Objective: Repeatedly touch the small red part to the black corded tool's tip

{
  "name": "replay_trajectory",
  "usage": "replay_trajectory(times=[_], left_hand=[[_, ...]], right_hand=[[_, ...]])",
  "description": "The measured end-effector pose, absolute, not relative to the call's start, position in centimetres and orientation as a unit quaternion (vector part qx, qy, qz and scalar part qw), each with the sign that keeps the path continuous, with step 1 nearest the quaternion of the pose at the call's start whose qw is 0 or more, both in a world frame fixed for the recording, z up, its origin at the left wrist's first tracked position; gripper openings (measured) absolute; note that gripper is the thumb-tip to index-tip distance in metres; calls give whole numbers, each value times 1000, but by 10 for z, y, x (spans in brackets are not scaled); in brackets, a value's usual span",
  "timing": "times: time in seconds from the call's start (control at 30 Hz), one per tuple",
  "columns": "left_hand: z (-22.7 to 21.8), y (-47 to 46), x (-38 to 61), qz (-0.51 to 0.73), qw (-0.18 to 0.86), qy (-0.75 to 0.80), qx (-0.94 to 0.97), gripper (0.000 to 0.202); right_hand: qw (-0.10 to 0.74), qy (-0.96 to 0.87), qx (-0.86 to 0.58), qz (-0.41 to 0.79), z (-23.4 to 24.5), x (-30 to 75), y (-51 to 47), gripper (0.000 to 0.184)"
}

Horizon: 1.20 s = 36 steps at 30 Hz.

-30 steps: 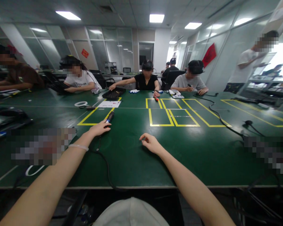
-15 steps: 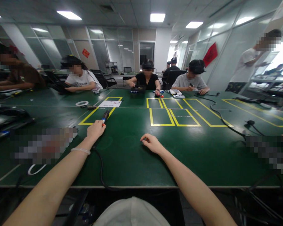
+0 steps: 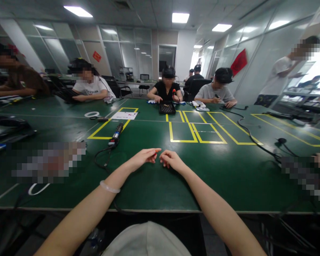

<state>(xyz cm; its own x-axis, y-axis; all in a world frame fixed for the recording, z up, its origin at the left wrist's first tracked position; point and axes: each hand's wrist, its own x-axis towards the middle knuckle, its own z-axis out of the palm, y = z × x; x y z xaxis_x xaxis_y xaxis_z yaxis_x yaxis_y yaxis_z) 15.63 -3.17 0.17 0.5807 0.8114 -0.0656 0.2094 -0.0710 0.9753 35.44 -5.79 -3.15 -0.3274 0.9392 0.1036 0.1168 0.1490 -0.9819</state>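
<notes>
My left hand (image 3: 144,158), with a pale bracelet at its wrist, is closed in a pinch over the table's middle. A small orange piece (image 3: 158,150) shows at its fingertips; its kind is too small to make out. Just to the right, my right hand (image 3: 172,160) hovers with loosely bent fingers, nothing visible in them. The two sets of fingertips nearly meet. Left of my hands lies a dark cylindrical corded tool (image 3: 116,133), its black cable (image 3: 96,160) looping toward me. It rests at the edge of a yellow taped outline (image 3: 101,137).
A green table (image 3: 149,192) carries more yellow tape outlines (image 3: 184,141). A white paper sheet (image 3: 124,116) and a white ring (image 3: 92,114) lie to the left. Across sits a person with a black tray (image 3: 167,108). Black cables (image 3: 245,128) run along the right.
My left hand has left the corded tool and come right, beside my right hand, with the orange piece at its fingers. Across the table, the black tray is now set down.
</notes>
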Motion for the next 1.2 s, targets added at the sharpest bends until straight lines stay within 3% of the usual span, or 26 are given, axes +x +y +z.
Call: replay_trajectory(times=[0.17,0.47,0.6,0.9,1.1,1.2], left_hand=[[-3,-45,160,240,517,323,755,56],[3,-53,156,163,99,352,916,49],[4,-61,158,120,-12,331,936,48],[14,-43,139,149,-33,370,916,53],[27,5,38,204,-121,695,679,53],[19,15,-1,106,-15,790,604,65]], right_hand=[[399,-594,-390,580,-35,353,-56,30],[389,-599,-402,573,-33,351,-59,33],[371,-621,-401,562,-31,349,-61,29],[367,-644,-434,512,-29,353,-61,25],[367,-642,-446,504,-23,353,-62,22],[365,-648,-444,500,-25,353,-62,23]])
